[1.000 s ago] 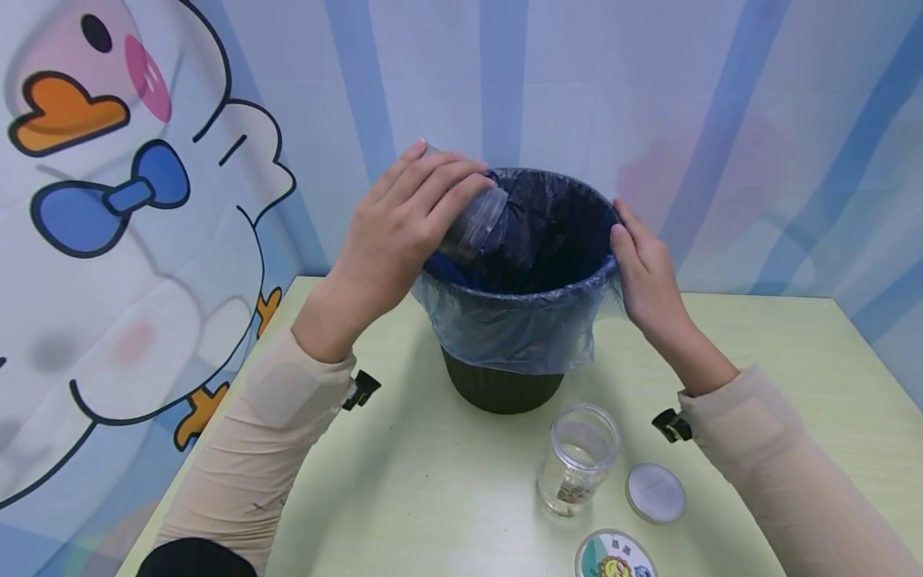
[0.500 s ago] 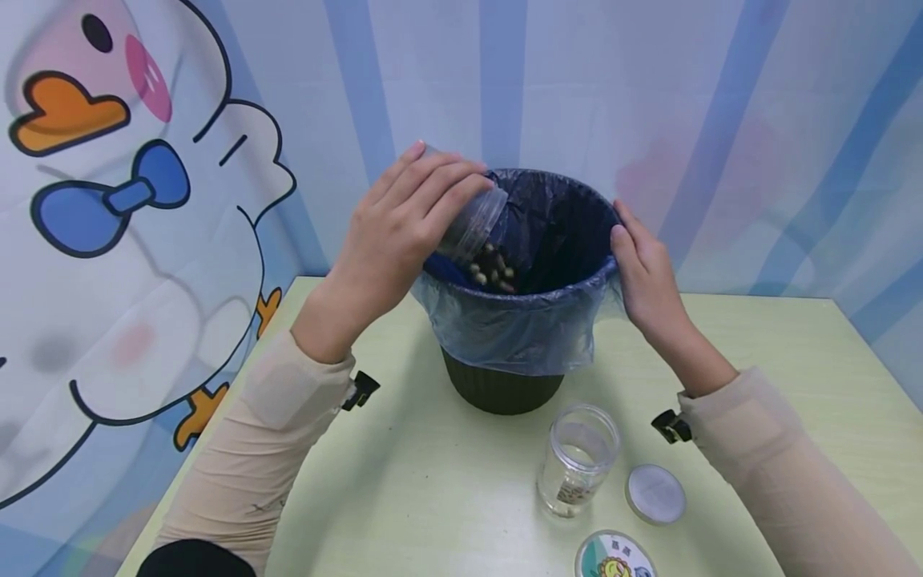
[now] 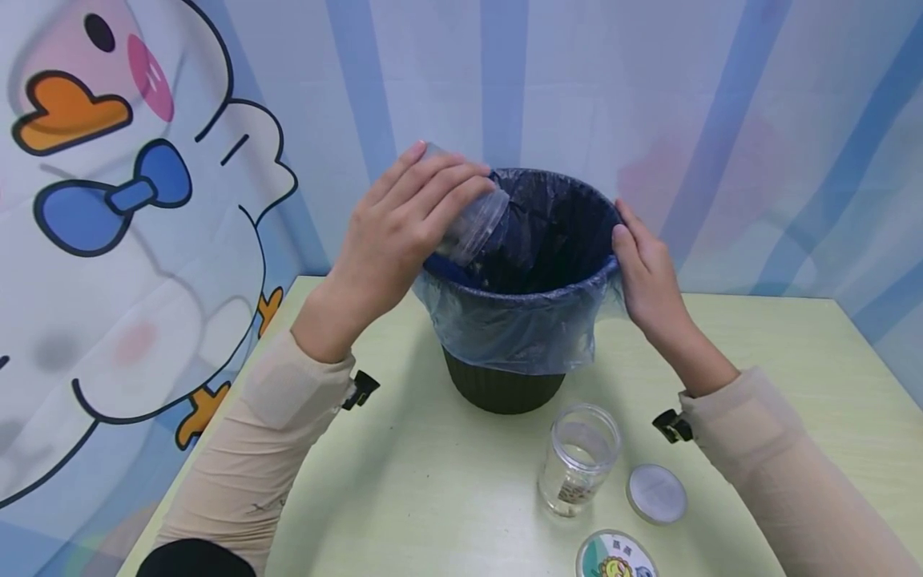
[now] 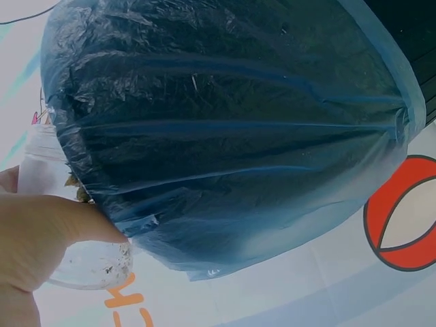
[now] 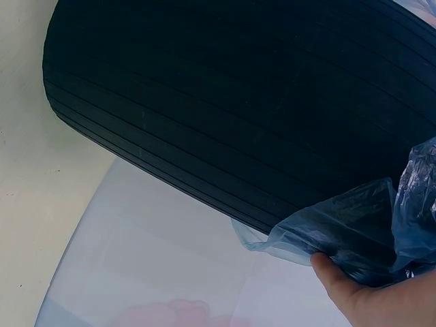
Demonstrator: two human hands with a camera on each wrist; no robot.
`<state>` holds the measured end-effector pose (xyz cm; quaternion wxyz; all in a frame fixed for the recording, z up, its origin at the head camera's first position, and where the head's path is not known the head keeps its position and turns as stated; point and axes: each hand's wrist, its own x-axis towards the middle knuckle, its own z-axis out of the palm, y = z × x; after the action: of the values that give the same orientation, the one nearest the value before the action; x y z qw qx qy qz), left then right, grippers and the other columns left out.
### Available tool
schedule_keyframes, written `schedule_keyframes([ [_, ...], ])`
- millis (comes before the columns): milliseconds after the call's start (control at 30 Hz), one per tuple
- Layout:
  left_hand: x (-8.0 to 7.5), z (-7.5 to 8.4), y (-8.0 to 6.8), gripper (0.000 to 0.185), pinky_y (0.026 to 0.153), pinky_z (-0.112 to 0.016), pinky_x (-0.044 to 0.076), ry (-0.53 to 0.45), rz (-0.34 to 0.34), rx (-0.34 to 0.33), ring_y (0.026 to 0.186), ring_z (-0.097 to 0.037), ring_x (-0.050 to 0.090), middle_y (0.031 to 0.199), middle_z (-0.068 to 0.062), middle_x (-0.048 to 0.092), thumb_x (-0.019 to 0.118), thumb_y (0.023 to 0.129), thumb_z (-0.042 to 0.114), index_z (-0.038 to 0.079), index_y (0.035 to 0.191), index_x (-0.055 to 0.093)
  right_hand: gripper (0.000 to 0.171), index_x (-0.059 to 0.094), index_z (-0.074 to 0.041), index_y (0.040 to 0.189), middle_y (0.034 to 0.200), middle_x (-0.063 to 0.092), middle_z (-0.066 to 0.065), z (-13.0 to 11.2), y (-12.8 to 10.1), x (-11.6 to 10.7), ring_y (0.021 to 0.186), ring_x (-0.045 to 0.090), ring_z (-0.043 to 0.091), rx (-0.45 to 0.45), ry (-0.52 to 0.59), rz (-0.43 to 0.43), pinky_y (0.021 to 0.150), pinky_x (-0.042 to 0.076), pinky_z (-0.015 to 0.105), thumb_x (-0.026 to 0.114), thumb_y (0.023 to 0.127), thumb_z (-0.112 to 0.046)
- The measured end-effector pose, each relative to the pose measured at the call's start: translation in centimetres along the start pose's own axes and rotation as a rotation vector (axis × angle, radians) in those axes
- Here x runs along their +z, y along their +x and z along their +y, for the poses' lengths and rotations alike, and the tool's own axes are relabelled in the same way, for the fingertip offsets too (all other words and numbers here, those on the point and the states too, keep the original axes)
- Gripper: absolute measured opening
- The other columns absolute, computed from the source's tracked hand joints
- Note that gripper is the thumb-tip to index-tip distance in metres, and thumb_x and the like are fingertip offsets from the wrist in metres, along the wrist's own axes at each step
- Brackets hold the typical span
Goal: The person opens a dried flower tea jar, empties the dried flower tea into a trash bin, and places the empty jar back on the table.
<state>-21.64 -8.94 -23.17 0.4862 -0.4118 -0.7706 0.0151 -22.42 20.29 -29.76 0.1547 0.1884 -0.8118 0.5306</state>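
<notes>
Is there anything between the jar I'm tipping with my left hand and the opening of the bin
Nothing visible. The left hand holds the jar tilted with its mouth already over the bin's open, bag-lined rim; the right hand rests on the far side.

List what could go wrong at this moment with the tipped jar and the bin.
1. The left hand holds the clear jar tilted at the bin's near rim; leftover bits could drop outside the blue liner.
2. The right hand only rests against the bin; a push from the jar might shift it.
3. A second jar stands open near the right sleeve and could get knocked.
</notes>
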Motion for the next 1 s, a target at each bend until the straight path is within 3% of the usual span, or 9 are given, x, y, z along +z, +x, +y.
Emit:
schedule_keyframes([
  [600,0.25,-0.03,0.29,0.044,0.118,-0.040,0.025,0.037,0.036,0.108,0.129,-0.025,0.050,0.137,-0.006,0.060,0.040,0.101,-0.013,0.006,0.136,0.057,0.054,0.023,0.002,0.155,0.162,0.020,0.015,0.05,0.05,-0.08,0.149,0.016,0.026,0.002,-0.015,0.006,0.120,0.013,0.039,0.028,0.110,-0.027],
  [1000,0.27,0.06,0.31,0.044,0.118,-0.040,0.025,0.027,0.028,0.117,0.130,-0.025,0.050,0.137,-0.006,0.060,0.040,0.101,-0.013,0.007,0.136,0.057,0.053,0.024,0.004,0.155,0.161,0.021,0.016,0.04,0.01,0.03,0.149,0.017,0.026,-0.008,-0.003,0.010,0.120,0.013,0.039,0.029,0.110,-0.026],
])
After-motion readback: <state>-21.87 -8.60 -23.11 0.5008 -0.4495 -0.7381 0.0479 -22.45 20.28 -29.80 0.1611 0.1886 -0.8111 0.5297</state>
